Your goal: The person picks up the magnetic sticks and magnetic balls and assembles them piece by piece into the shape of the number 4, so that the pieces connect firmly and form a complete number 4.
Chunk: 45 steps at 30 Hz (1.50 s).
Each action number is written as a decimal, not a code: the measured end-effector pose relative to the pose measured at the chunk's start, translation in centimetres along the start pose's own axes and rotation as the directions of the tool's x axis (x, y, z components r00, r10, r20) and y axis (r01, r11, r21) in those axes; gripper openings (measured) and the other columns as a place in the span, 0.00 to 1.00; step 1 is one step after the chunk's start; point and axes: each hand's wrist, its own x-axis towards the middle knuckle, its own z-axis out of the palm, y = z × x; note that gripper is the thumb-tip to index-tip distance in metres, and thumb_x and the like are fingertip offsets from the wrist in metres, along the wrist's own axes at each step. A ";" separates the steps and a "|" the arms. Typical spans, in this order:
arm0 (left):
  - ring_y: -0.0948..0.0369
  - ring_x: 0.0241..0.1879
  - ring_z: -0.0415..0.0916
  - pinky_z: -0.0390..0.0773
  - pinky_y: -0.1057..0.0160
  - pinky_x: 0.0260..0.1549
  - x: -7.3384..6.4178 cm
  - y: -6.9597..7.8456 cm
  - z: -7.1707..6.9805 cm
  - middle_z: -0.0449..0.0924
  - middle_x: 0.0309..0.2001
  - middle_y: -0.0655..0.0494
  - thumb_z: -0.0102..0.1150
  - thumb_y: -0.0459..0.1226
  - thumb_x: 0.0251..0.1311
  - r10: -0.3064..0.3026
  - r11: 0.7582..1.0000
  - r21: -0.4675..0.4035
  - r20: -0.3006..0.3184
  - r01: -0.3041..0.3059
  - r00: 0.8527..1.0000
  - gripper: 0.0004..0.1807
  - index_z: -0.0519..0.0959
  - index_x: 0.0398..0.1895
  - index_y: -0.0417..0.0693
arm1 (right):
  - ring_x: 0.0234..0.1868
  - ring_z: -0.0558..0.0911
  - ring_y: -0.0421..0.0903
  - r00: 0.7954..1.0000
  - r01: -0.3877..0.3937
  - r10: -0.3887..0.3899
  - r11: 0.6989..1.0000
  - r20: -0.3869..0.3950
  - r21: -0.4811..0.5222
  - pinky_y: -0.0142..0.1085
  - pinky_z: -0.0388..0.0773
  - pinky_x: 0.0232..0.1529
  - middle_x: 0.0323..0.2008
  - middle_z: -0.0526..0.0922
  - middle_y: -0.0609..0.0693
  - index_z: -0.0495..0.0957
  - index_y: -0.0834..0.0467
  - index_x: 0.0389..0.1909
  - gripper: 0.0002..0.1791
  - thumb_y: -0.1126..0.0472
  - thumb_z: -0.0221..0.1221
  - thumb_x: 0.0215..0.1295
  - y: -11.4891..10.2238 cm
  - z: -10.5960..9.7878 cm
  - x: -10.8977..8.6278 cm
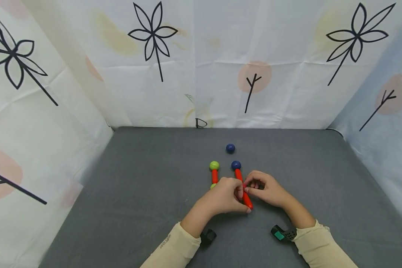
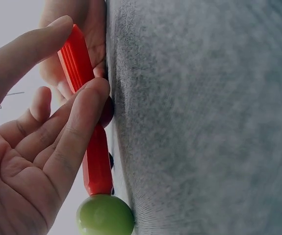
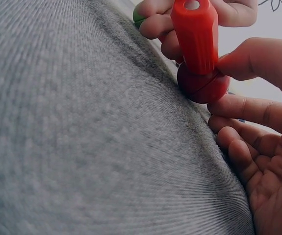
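Note:
A red magnetic stick [image 2: 77, 58] is pinched lengthwise by my left hand [image 1: 224, 196], thumb at its near end and a fingertip near the other. At the stick's far end sits a dark red ball [image 3: 199, 89], which my right hand [image 1: 267, 189] pinches between thumb and index finger. Farther along the same line, the head view shows another red stick [image 1: 238, 174] topped with a blue ball [image 1: 236, 165]. Left of it lies a short red stick [image 1: 214, 176] with a yellow-green ball [image 1: 214, 165] at each end, the nearer one partly hidden by my left hand.
A loose blue ball [image 1: 230, 148] lies behind the pieces on the grey cloth-covered table [image 1: 154, 167]. Printed white curtains [image 1: 221, 44] stand around its back and sides. Black wrist devices [image 1: 207, 237] sit at both sleeves.

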 end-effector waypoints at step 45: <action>0.61 0.18 0.68 0.69 0.63 0.19 -1.1 -1.9 -4.5 0.72 0.21 0.57 0.73 0.45 0.66 -0.155 0.980 0.097 -0.166 0.173 0.974 0.16 0.84 0.51 0.48 | 0.33 0.76 0.40 0.999 -0.051 0.049 0.996 -0.021 -0.067 0.32 0.76 0.36 0.37 0.82 0.49 0.86 0.51 0.42 0.07 0.66 0.69 0.68 -0.1 0.3 0.0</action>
